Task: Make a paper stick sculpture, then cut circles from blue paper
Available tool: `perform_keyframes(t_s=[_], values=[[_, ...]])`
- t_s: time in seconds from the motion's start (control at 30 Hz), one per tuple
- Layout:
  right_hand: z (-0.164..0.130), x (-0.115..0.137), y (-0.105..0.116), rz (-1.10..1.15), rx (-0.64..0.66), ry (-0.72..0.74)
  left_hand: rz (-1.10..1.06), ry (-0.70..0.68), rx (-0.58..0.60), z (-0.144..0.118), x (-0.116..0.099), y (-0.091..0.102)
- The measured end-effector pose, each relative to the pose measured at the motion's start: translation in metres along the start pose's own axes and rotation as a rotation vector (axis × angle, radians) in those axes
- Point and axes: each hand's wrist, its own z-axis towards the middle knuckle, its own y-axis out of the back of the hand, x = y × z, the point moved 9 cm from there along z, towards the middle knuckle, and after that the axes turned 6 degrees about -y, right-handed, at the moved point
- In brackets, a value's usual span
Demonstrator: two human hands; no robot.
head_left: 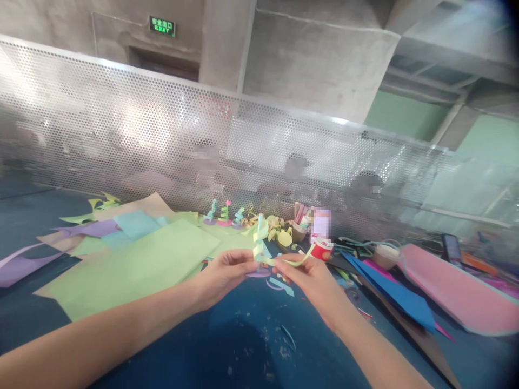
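Note:
At the centre stands a small paper model (pixel 260 233), a pale blue upright stem with a yellow-green strip coiled round it. Its purple round base (pixel 259 274) shows just below the fingers. My left hand (pixel 227 273) is closed, thumb and fingers pinching the model low on its left side. From the coil the paper strip (pixel 302 263) runs to the right, where my right hand (pixel 306 275) pinches it. The strip's loose end rises past that hand toward a red and white cup-like container (pixel 323 249). My fingers partly hide the lower stem.
Green paper sheets (pixel 146 265) lie to the left beside purple paper (pixel 87 229). Small finished-looking paper spirals (pixel 225 214) stand behind. Blue sheets (pixel 393 292), a pink sheet (pixel 458 289) and a phone (pixel 451 248) are at right. A perforated metal screen (pixel 170 124) borders the table.

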Motion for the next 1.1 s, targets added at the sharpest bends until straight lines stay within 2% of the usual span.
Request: perform_keyframes(t_s=[0.2, 0.4, 0.93, 1.1], values=[[-0.003, 0.005, -0.008, 0.011, 0.033, 0.051, -0.009, 0.009, 0.020, 0.000, 0.002, -0.001], [-0.002, 0.001, -0.006, 0.034, 0.022, 0.045, -0.027, 0.047, 0.047, 0.000, 0.005, -0.001], [-0.002, -0.009, -0.009, 0.130, -0.013, -0.003, -0.035, 0.093, 0.010, 0.000, 0.009, 0.004], [-0.005, -0.006, -0.017, 0.213, 0.037, 0.016, -0.032, 0.116, 0.004, -0.001, 0.012, 0.003]])
